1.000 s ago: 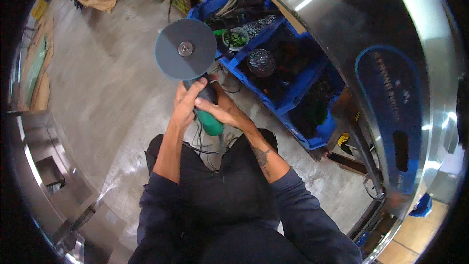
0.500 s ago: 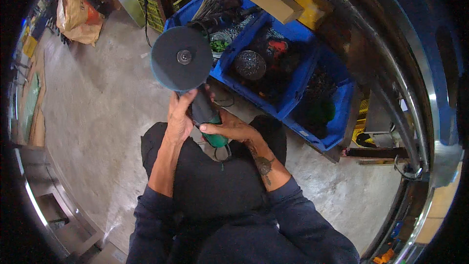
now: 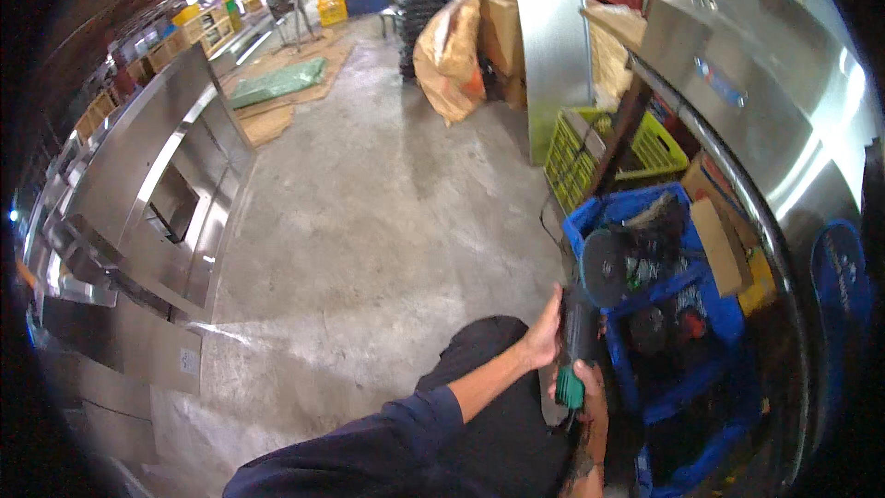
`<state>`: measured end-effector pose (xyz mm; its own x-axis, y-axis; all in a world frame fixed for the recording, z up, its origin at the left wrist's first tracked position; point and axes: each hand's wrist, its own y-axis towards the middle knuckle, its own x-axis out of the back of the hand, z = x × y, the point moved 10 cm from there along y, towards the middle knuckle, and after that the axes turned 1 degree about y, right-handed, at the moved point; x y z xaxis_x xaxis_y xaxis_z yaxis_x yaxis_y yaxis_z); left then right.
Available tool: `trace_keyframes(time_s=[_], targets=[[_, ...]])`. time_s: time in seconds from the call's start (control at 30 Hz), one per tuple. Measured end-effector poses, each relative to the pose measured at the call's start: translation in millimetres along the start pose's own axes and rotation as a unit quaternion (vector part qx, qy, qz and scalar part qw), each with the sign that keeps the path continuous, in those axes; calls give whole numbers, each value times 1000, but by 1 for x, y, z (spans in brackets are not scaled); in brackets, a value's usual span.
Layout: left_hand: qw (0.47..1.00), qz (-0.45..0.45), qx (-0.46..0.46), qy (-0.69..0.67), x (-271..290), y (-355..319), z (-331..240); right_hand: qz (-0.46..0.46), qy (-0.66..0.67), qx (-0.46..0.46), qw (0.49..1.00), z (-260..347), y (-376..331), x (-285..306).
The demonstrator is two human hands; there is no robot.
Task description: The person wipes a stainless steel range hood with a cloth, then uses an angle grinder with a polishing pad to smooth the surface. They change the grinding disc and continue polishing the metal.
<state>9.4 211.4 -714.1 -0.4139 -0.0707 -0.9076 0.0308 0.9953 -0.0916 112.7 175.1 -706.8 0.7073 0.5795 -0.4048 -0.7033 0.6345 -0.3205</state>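
An angle grinder [image 3: 579,337] with a dark body, a green rear end and a round grey disc [image 3: 603,267] is held low at the right. My left hand [image 3: 546,327] wraps the front of its body just below the disc. My right hand [image 3: 591,398] grips the green rear end near my knee. The disc sits right in front of a blue plastic crate [image 3: 590,217] filled with dark tools and parts.
A second blue crate [image 3: 728,406], a yellow-green crate [image 3: 576,152] and a cardboard box [image 3: 719,244] stand under a stainless steel unit [image 3: 765,101]. More steel cabinets [image 3: 138,194] lie at the left. A filled sack [image 3: 452,55] and a metal sheet [image 3: 553,46] stand behind, across concrete floor [image 3: 369,212].
The view has swung up and left from looking straight down, so the grinder and both hands now sit at the lower right. Both hands keep their hold on the grinder.
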Motion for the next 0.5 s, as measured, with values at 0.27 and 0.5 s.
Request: trace_keyframes(time_s=[0.27, 0.5], targets=[[995, 13, -36, -93, -8, -7, -16, 84, 6, -73, 994, -6, 8, 5], [993, 3, -37, -112, -8, -15, -23, 103, 8, -117, 988, -16, 12, 6]])
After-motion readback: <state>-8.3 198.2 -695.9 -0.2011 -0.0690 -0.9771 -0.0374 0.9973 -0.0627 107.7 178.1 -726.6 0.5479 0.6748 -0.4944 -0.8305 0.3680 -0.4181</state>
